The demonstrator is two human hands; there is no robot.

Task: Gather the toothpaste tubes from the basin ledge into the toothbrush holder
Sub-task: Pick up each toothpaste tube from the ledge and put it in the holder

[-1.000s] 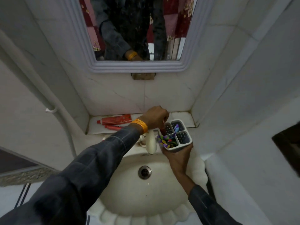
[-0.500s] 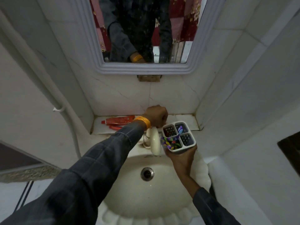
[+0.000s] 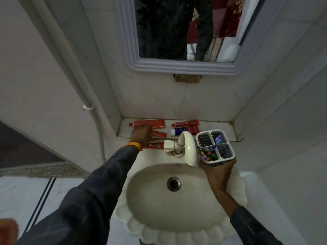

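Note:
Several toothpaste tubes lie on the tiled ledge (image 3: 221,129) behind the basin: a long red tube (image 3: 150,123) at the back left, a red tube (image 3: 185,123) and a white-and-red tube (image 3: 184,130) near the tap, a small red tube (image 3: 160,134), and another red tube (image 3: 154,145) on the basin rim. My left hand (image 3: 141,136) lies over the left end of the small red tube, its fingers hidden. My right hand (image 3: 218,172) holds the white four-compartment toothbrush holder (image 3: 215,147) from below, to the right of the tap. Colourful toothbrushes fill its front left compartment.
A cream tap (image 3: 185,147) arches over the basin (image 3: 159,200) between my two hands. The mirror (image 3: 185,27) hangs above the ledge. Tiled walls close in on the left and right, and a white pipe (image 3: 76,71) runs down the left wall.
My left hand has moved from beside the holder leftward along the ledge onto the red tubes. The holder stays in my right hand in about the same place.

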